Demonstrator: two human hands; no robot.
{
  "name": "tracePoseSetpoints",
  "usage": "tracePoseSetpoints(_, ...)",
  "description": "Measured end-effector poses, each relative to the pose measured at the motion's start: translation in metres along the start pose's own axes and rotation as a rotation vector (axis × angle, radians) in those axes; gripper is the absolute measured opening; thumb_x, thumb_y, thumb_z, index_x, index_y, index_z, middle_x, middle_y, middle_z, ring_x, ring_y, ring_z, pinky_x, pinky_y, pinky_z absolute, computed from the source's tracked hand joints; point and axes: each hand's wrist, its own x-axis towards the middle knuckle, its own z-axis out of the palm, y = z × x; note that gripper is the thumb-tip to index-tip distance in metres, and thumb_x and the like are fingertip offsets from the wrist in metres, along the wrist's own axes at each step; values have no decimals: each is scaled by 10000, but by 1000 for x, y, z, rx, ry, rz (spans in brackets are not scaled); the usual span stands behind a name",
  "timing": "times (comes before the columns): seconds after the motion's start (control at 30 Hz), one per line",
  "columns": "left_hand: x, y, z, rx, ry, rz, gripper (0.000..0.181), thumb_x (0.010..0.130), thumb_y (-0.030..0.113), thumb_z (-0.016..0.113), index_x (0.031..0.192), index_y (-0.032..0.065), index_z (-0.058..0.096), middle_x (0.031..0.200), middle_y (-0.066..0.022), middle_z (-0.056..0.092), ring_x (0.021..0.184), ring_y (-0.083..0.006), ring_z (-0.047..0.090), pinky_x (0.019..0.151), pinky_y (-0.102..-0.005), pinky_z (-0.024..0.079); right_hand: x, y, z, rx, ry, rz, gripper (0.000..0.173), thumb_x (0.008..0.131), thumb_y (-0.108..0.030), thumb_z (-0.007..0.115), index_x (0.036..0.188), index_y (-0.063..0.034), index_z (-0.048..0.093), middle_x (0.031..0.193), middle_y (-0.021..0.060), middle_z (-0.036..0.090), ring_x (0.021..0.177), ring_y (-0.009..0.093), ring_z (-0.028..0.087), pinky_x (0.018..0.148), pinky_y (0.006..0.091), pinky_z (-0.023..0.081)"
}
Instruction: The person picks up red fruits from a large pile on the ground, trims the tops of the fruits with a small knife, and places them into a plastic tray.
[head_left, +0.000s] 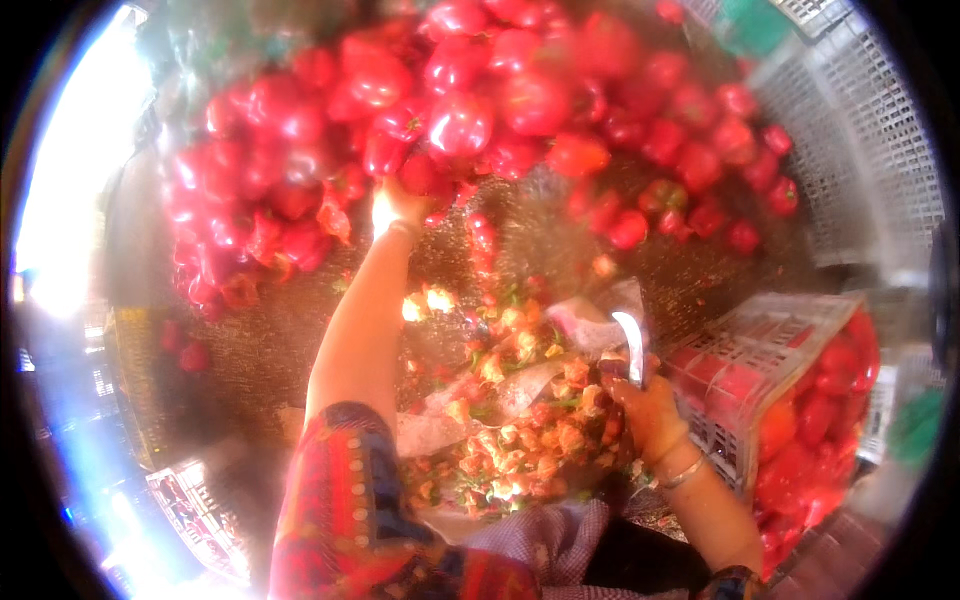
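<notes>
My left hand (396, 206) reaches out to the near edge of a big heap of red bell peppers (461, 124). Its fingers are hidden among the fruit, beside a dark red pepper (418, 174); whether they grip one cannot be seen. In my right hand (651, 420) is a small knife with a curved, shiny blade (631, 341), its tip pointing up and away from me. Below and between my arms lies a pile of cut pepper cores and stem ends (517, 457), orange, pale and green, with scraps of light sheet (431, 433) among them.
A tilted plastic crate (776, 319) full of red peppers (817, 420) stands close by my right forearm. Grey crates (862, 127) line the far right. Another crate (199, 517) sits at the lower left. Two stray peppers (193, 357) lie on the brown ground (255, 367).
</notes>
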Motion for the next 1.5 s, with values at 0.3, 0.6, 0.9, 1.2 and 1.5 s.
tracePoseSetpoints(0.3, -214, 53, -40, -1538, -679, -323, 992, 594, 195, 878, 1433, 12, 381, 1257, -136, 572, 1168, -312, 572, 993, -501, 513, 1, 8, 5, -161, -95, -678, 381, 965, -368, 589, 1123, -24, 637, 956, 109, 666, 780, 212, 643, 639, 369, 523)
tracePoseSetpoints(0.6, -339, 112, -108, -1838, -1042, 38, 912, 730, 280, 835, 1469, 37, 360, 1408, -117, 511, 1296, -282, 493, 1109, -443, 387, -137, -41, 8, -691, 45, -1031, 368, 968, -364, 534, 1166, -64, 613, 970, 249, 677, 926, 443, 643, 792, 475, 502)
tracePoseSetpoints(0.9, -405, 139, -191, -1377, -612, 305, 943, 619, 126, 890, 1427, 64, 407, 1249, -109, 573, 1102, -241, 589, 894, -352, 542, -292, -27, -7, -907, 126, -1119, 337, 966, -329, 535, 1106, -37, 630, 944, 264, 661, 910, 456, 622, 783, 477, 488)
tracePoseSetpoints(1.2, -437, 108, -230, -1829, -628, -59, 644, 814, 326, 729, 1377, 121, 492, 1323, -101, 581, 1180, -330, 579, 954, -557, 513, -285, 69, -21, -739, -72, -1193, 284, 987, -307, 536, 1144, -105, 662, 689, 91, 635, 668, 218, 633, 621, 377, 490)
tracePoseSetpoints(1.5, -489, 134, -270, -1704, -1145, 190, 737, 771, 394, 789, 1380, 103, 492, 1352, -90, 545, 1244, -273, 522, 1043, -454, 442, -329, 65, -20, 17, -305, -1019, 606, 911, -227, 709, 1445, -97, 454, 1289, 104, 605, 1173, 187, 560, 1022, 357, 447)
